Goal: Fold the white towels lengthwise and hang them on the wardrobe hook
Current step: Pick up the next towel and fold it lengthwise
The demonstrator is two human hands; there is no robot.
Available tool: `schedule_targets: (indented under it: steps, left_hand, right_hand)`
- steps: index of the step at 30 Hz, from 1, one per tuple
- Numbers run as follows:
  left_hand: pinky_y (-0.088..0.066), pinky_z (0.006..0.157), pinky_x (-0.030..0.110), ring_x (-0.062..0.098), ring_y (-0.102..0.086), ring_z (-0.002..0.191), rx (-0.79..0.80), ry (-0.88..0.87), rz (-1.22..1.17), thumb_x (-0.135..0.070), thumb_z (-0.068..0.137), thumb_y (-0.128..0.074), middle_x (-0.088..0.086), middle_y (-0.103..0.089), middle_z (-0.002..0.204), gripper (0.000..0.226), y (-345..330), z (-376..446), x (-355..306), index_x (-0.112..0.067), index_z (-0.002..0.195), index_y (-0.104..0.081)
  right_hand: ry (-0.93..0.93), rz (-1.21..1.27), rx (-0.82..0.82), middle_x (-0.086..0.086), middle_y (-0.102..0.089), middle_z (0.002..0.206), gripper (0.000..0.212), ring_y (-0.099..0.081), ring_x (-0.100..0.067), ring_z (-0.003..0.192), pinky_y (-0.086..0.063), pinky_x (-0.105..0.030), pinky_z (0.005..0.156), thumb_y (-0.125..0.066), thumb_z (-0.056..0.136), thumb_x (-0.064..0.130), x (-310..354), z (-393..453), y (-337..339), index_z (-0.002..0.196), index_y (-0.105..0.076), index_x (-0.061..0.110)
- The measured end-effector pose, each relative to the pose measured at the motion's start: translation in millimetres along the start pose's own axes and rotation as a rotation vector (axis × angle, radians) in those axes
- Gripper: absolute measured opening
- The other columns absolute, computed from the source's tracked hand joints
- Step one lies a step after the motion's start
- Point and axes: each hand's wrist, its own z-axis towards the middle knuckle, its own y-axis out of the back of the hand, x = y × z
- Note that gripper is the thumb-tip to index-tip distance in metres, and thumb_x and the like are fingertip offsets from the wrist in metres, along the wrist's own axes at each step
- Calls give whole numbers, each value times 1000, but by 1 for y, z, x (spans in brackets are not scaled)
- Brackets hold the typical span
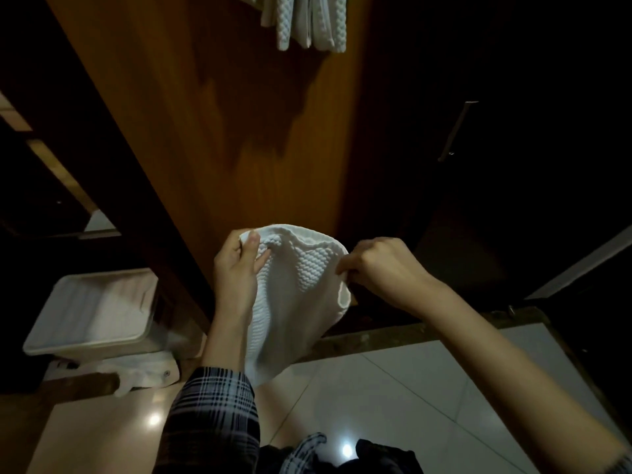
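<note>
white towel (301,295) held up w/ both ur hands
left hand (236,268) pinches top left corner, right hand (376,268) pinches right edge; more towels (307,22) hang above.

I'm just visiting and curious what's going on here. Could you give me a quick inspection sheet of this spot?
Surface: glossy pale tiled floor with light glare; no table seen.
Job's things: white towel held up between both hands; hung towels at the top of the wooden wardrobe panel; hook out of view.
Clutter: white bin at lower left, pale cloth inside.
Fingers: left hand grips the towel's upper left edge; right hand pinches its right edge.
Cables: nothing seen.
Surroundings: dark cabinet door with metal handle at right.
</note>
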Motion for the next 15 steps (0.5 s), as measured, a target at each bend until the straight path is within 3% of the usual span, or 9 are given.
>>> schedule_targets:
  steps: [3,5,6,8,11,13,15]
  left_hand:
    - [-53,89,30,20,-64,102,-29,19,-6,-19,99,-45,11,-64,104,18,4,0,2,-21,90,-60]
    - [-54,79,24,14,-66,97,-22,13,-7,-21,98,-44,9,-66,103,18,3,0,2,-23,92,-61]
    - [-54,75,20,11,-67,93,-4,11,-35,-20,98,-44,7,-66,101,18,2,0,1,-22,92,-62]
    - [-53,73,17,10,-67,89,27,12,-78,-21,98,-45,5,-67,96,19,-1,0,-1,-20,91,-62]
    - [-54,75,20,10,-66,88,58,8,-88,-21,98,-45,3,-68,92,21,-2,-1,0,-20,88,-63]
    - [-53,76,20,10,-66,89,105,12,-92,-21,99,-44,2,-68,92,21,-3,-3,2,-19,87,-63]
    - [-53,75,19,7,-66,86,153,31,-111,-19,99,-44,0,-67,87,22,-6,-5,3,-17,86,-62]
  right_hand:
    - [185,-117,-194,-3,-67,96,9,-62,-23,90,-48,-33,68,-77,73,19,11,0,12,81,-74,22]
    - [340,-191,-216,-9,-63,118,11,-59,-29,110,-51,-39,87,-78,70,20,20,-1,19,80,-74,24]
    - [436,-205,-196,-9,-59,128,13,-53,-29,121,-44,-41,101,-77,72,21,24,-3,21,84,-74,24]
    - [632,-224,-141,-8,-57,133,17,-44,-27,132,-28,-42,112,-73,76,19,32,-7,27,93,-72,21]
    - [866,-339,-104,-4,-70,108,24,-55,-25,120,-22,-44,114,-72,77,18,40,-15,39,100,-65,20]
    - [900,-447,-27,-1,-72,93,27,-63,-22,108,-24,-45,113,-69,79,22,43,-16,49,104,-60,21]
    - [867,-564,154,0,-70,88,26,-64,-22,100,-30,-45,111,-58,87,22,41,-13,55,113,-55,22]
